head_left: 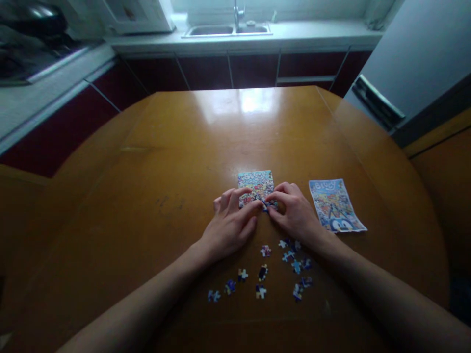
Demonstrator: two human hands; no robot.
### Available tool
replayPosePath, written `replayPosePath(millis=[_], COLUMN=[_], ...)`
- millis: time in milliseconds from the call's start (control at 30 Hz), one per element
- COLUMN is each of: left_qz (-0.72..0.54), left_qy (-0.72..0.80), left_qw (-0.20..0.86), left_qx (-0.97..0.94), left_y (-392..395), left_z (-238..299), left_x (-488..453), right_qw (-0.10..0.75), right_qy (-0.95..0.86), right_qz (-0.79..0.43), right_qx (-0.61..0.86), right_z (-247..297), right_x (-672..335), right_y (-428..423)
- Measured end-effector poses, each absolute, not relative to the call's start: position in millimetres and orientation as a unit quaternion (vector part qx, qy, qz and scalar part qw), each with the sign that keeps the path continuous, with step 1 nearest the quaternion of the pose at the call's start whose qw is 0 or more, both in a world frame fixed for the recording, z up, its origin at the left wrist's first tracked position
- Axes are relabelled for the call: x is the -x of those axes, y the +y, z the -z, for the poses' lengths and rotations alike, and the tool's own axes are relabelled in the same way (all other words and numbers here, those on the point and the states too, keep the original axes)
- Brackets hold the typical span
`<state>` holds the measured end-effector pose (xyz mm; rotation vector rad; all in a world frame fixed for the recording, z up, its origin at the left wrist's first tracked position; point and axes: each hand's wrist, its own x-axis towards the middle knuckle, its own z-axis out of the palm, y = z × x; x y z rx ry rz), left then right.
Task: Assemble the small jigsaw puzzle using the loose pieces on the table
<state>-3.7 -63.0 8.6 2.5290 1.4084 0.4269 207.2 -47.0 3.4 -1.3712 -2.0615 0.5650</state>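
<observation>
A partly assembled jigsaw puzzle (255, 179) lies flat on the wooden table, its upper part showing pale blue lettering and colourful figures. My left hand (233, 220) rests over its left and lower side, fingers spread, with a fingertip touching near the bottom edge. From the right, my right hand (294, 208) has thumb and forefinger pinched on a small puzzle piece (265, 206) at the lower edge. Both hands hide part of the puzzle. Several loose puzzle pieces (262, 272) are scattered nearer to me, between my forearms.
A printed picture sheet (333, 203) with a blue character lies right of my right hand. The round-ended wooden table (176, 147) reflects light at its far side. Beyond it are a counter with a sink (211, 31), a stove (37, 59) and a fridge (415, 59).
</observation>
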Motion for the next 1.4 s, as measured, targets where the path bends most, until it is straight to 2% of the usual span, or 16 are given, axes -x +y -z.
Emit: replayPosePath(millis=[533,733,900,1033,1233,1400], left_qz=[-0.172,-0.178,-0.161,-0.207,-0.327,-0.344], left_qy=[0.449,0.444,0.462,0.448,0.484,0.517], left_qw=[0.082,0.086,0.135,0.176,0.190,0.148], left_qx=[-0.873,-0.874,-0.862,-0.851,-0.789,-0.770], left_y=[-65.2,-63.0,-58.5,-56.5,-56.5,-58.6], left_z=[-3.5,-6.4,-10.7,-9.9,-5.9,-1.6], left_x=[-0.4,-0.5,1.1,5.5,9.7,9.8], right_qw=[0.258,0.310,0.393,0.435,0.453,0.450], right_qy=[-0.804,-0.779,-0.724,-0.697,-0.669,-0.664], right_qz=[-0.124,-0.160,-0.187,-0.187,-0.194,-0.193], right_qx=[0.521,0.521,0.534,0.538,0.556,0.565], right_z=[-7.2,-5.7,-7.6,-7.7,-13.5,-19.7], right_x=[-194.7,-194.2,-199.3,-204.8,-220.0,-230.8], right_y=[-52.2,-51.8,-48.1,-43.2,-39.0,-37.8])
